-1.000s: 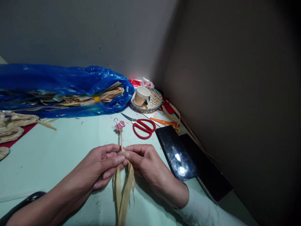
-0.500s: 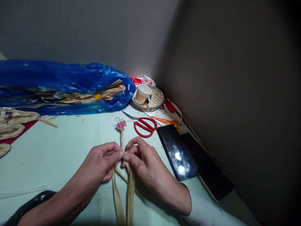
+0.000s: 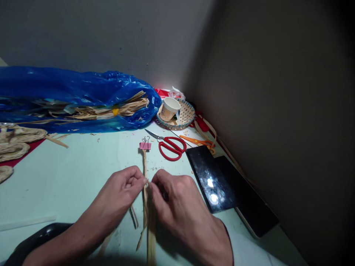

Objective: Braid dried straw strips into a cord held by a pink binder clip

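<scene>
A narrow braid of pale plant fibre (image 3: 145, 164) runs toward me from a pink binder clip (image 3: 145, 146) at its far end. My left hand (image 3: 122, 192) pinches the fibre strands at the braid's near end between thumb and forefinger. Just to its right, my right hand (image 3: 177, 201) is closed, thumb and fingertips on the same strands, the two hands' tips almost touching. Loose flat strands (image 3: 151, 236) hang down below the hands toward the near edge. Part of the strands lies hidden under my fingers.
Red-handled scissors (image 3: 172, 148) and orange scissors (image 3: 195, 140) lie beyond my right hand. Two dark flat devices (image 3: 208, 181) rest at right. Behind are a woven basket (image 3: 190, 114) with a paper cup (image 3: 169, 109) and a blue plastic bag (image 3: 91, 87) of fibres. Coiled braids (image 3: 19, 136) sit far left.
My right hand has rolled over, knuckles up, and closed more. The strands below have shifted, one now trailing left under my left hand. The clip has turned straighter.
</scene>
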Action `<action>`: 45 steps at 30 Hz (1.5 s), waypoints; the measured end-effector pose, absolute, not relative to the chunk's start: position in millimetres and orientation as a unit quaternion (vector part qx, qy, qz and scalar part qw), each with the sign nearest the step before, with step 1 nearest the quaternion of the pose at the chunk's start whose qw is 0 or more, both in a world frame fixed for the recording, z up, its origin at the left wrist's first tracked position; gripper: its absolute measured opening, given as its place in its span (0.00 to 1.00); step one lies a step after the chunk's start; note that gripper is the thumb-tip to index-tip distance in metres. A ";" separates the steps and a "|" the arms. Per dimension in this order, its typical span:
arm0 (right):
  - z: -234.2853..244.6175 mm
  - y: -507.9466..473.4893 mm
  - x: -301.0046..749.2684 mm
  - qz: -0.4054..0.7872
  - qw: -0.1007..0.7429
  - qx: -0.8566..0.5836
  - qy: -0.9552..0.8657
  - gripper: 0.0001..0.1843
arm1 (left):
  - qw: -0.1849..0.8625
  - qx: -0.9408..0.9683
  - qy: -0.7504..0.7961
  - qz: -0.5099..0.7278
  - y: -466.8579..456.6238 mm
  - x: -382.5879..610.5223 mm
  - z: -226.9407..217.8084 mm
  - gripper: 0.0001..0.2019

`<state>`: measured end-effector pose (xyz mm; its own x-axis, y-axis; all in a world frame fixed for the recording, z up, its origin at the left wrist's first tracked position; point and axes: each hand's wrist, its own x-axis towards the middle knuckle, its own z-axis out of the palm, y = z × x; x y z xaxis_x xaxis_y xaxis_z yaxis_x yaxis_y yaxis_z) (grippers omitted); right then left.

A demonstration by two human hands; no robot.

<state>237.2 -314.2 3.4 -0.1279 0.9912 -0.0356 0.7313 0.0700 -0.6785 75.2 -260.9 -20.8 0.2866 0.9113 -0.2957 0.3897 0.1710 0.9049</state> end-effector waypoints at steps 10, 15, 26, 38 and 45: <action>-31.0 -330.7 212.8 0.100 0.249 -0.526 -0.807 0.10 | 0.644 0.524 0.524 0.189 -260.1 65.9 -21.3 0.19; -35.9 -326.0 219.5 0.048 0.213 -0.465 -0.858 0.10 | 0.694 0.481 0.500 0.192 -261.9 63.6 -18.4 0.17; 1.2 -316.0 234.1 0.176 0.332 -0.505 -0.777 0.13 | 0.713 0.459 0.483 0.217 -264.0 65.2 -19.5 0.18; -11.7 -304.6 229.4 0.474 0.278 -0.526 -0.649 0.09 | 0.696 0.472 0.491 0.227 -262.3 67.6 -19.9 0.16; 1.5 -307.0 230.6 0.385 0.201 -0.582 -0.687 0.12 | 0.659 0.508 0.509 0.221 -261.7 69.6 -19.5 0.17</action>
<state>230.6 -307.0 1.5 -0.2416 0.9551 -0.1713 0.6450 0.0261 -0.7637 69.6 -261.7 -19.5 0.3839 0.8084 -0.4462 0.2267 0.3859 0.8943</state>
